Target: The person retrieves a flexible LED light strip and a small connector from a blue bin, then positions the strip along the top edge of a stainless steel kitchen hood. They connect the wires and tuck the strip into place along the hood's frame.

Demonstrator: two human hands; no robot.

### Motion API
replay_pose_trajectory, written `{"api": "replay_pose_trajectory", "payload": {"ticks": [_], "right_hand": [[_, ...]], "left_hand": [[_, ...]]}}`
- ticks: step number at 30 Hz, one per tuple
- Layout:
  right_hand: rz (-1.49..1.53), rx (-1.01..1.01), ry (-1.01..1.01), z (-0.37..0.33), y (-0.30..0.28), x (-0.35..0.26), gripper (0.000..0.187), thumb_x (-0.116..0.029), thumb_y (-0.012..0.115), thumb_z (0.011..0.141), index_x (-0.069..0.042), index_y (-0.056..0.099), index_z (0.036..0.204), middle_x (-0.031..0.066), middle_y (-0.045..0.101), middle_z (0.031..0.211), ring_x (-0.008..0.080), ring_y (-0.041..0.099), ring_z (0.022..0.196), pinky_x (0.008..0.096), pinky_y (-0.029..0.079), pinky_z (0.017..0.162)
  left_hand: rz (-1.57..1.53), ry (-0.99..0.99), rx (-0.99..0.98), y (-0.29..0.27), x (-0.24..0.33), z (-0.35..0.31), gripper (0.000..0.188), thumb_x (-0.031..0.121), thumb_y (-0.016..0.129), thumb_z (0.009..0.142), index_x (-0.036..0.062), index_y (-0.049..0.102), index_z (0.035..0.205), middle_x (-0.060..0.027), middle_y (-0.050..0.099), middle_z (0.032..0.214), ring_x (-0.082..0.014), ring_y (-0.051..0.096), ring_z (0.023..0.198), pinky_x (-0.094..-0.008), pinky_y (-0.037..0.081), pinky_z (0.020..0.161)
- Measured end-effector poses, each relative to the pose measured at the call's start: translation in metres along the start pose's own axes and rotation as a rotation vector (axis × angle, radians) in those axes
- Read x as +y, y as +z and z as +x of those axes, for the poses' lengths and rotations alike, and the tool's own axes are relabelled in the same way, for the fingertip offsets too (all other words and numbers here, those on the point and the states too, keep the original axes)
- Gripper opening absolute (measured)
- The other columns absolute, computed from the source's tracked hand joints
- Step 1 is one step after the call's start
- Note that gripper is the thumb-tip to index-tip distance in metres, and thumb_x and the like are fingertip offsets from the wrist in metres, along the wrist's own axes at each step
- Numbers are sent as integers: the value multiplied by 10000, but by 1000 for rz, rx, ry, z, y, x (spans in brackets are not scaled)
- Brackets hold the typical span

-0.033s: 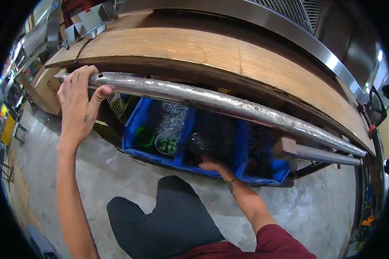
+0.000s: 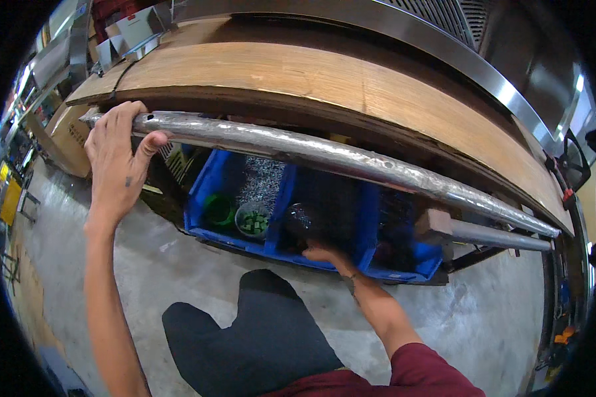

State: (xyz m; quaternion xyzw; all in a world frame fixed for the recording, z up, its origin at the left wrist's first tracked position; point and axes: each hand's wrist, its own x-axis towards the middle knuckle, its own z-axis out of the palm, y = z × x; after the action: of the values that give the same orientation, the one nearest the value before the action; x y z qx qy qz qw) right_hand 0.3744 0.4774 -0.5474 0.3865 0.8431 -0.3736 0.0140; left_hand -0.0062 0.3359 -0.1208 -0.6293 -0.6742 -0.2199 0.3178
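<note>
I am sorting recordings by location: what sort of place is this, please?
Probably a workshop: it shows open blue plastic bins, one holding many small silvery pieces, a long silvery round tube, and a brown wooden board.

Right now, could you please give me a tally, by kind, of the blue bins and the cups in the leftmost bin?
Blue bins: 3
Green cup: 1
Clear cup with green pieces: 1
Total: 5

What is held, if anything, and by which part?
Left hand holds the metal pipe near its left end; right hand, in shadow: cannot tell.
</note>
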Motion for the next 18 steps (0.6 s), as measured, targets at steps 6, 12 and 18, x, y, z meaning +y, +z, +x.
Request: {"api": "replay_pose_trajectory", "payload": {"ticks": [6,12,18], "right_hand": [[-91,285,-18,-7,11,-17,359,-195,682,888,2,685,1188,282,708,1120,468,685,1053,554,553,889],[-153,452,-125,-42,2,-53,313,-210,688,959,-3,674,1193,277,715,1111,457,686,1023,550,547,873],[-84,481,-184,-53,3,-98,406,-241,698,973,-2,631,1295,270,706,1187,466,670,1055,540,544,919]], "left_hand": [[-42,2,36,0,3,12,761,741,445,1009,92,567,1387,-119,604,1339,-331,516,1327,-514,295,1187],[18,29,36,2,-3,8,755,711,458,1018,71,575,1401,-126,607,1368,-325,515,1343,-510,307,1181],[46,51,-2,-1,-5,14,682,655,469,1048,87,566,1414,-117,587,1427,-330,487,1384,-506,299,1170]]}}
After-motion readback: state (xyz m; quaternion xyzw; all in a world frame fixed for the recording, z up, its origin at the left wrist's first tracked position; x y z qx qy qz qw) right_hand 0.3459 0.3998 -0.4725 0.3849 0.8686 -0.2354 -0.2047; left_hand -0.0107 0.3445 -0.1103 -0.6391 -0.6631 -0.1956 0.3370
